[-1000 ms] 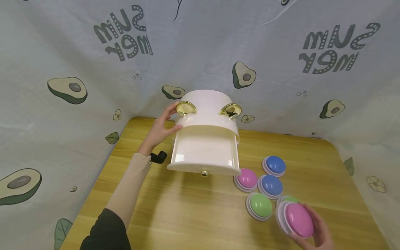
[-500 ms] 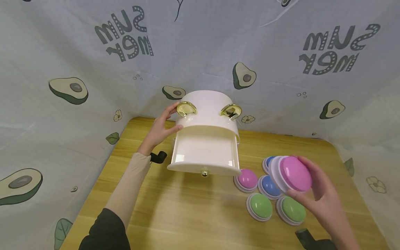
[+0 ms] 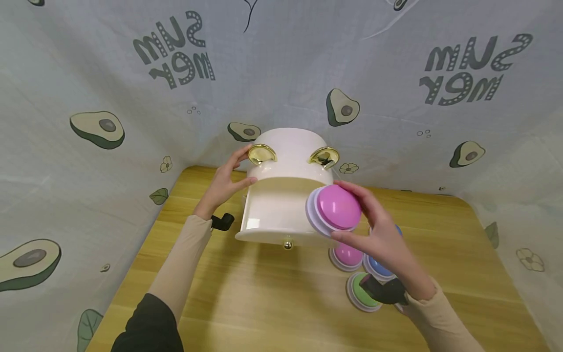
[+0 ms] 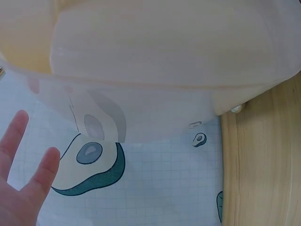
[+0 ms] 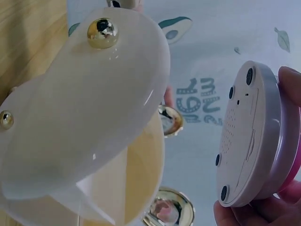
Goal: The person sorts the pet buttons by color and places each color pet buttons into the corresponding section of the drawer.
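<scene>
Head: pink button (image 3: 338, 206) gripped by right hand (image 3: 381, 234), open drawer (image 3: 277, 210) seen left of that hand; white box (image 3: 290, 156) touched by left hand (image 3: 225, 187). Left wrist: left hand seen spread (loose, unclenched) beside box. Right wrist: button's underside shown left of right hand.

Pale cloth (image 3: 281, 63) with avocado print and reversed grey lettering (image 3: 477, 69) stands behind and beside the table (image 3: 259, 313). Table surface: yellowish wood grain, far corners rounded.
</scene>
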The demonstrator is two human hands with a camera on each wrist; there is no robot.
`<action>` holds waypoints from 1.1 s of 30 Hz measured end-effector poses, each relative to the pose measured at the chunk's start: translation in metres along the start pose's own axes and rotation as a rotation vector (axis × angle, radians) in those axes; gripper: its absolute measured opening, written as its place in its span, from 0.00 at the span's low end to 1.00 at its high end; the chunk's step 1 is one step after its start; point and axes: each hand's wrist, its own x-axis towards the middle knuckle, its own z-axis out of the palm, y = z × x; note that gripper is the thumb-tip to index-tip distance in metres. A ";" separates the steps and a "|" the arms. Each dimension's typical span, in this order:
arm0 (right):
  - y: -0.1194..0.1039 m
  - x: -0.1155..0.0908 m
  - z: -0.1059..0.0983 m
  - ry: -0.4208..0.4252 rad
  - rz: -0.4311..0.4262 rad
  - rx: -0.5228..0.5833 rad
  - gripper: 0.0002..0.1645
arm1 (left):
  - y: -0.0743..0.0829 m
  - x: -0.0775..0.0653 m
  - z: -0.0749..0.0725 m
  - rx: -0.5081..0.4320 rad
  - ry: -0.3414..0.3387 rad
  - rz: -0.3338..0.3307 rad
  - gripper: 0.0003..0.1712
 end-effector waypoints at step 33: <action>0.024 0.073 0.075 -0.217 0.011 -0.101 0.48 | -0.003 -0.001 0.002 0.044 0.005 0.047 0.43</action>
